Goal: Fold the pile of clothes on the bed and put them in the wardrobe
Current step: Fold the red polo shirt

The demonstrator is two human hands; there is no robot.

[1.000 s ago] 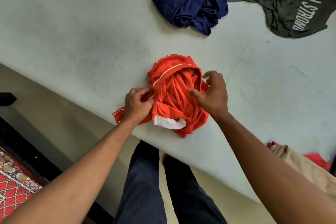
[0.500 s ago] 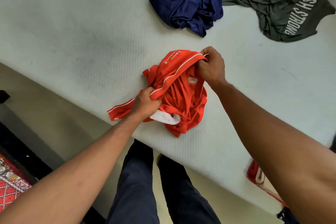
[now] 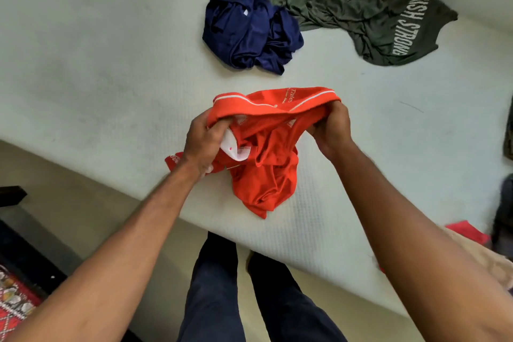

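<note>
At 8 o'clock in the view, a red patterned woven rug point(image 3: 12, 308) is seen on the floor. The rest is largely filled by the pale quilted mattress of the bed point(image 3: 97, 64). Near its front edge, a crumpled orange-red shirt with white piping point(image 3: 266, 175) is held up over the mattress. Bunched cloth at its 9 o'clock end is gripped by the left hand point(image 3: 204, 144), fingers curled tight. At 12 o'clock from it, well apart, a heaped navy blue garment point(image 3: 249, 28) is laid. The piped edge at 3 o'clock is pinched by the right hand point(image 3: 330, 130), fingers curled over it. At 1 o'clock, just beside the navy heap, an olive green shirt lettered "FINISH STRONG" point(image 3: 361, 8) is spread. At 4 o'clock, beige and red clothes point(image 3: 472, 253) are partly hidden by the forearm.
</note>
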